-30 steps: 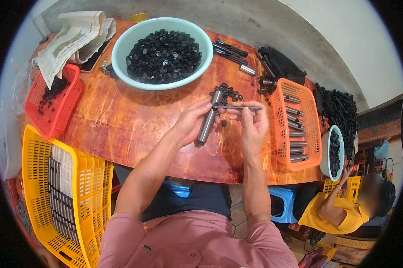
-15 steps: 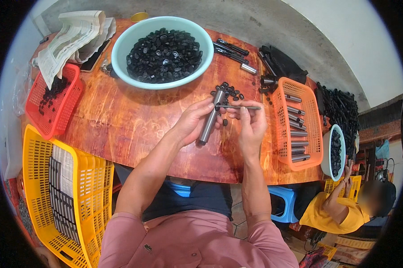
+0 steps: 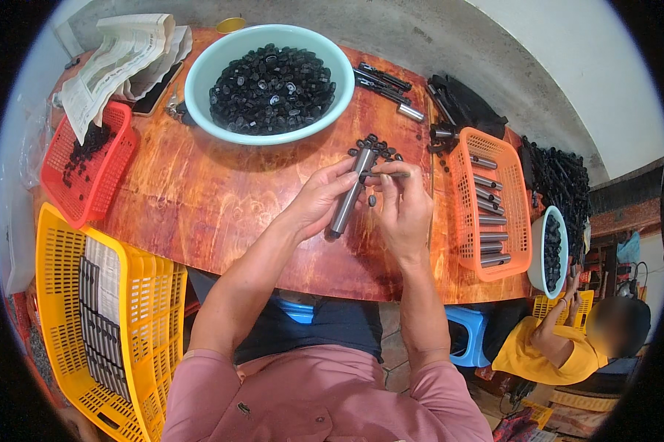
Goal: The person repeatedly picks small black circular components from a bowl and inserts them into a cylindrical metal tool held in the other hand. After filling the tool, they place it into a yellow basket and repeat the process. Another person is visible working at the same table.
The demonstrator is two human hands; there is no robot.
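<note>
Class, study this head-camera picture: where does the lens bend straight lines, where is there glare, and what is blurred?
Head view: the wooden table edge bows with the fisheye and black corners ring the frame; soft daylight puts a pale sheen on the tabletop and a shadow under the teal bowl; the hands, left and right, and the metal tube are sharp; the nearby person's face is blurred.

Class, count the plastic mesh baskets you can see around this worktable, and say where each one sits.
3. A red basket on the table's left end, an orange basket on its right side, and a yellow basket below the left edge. Others may be hidden.
</note>
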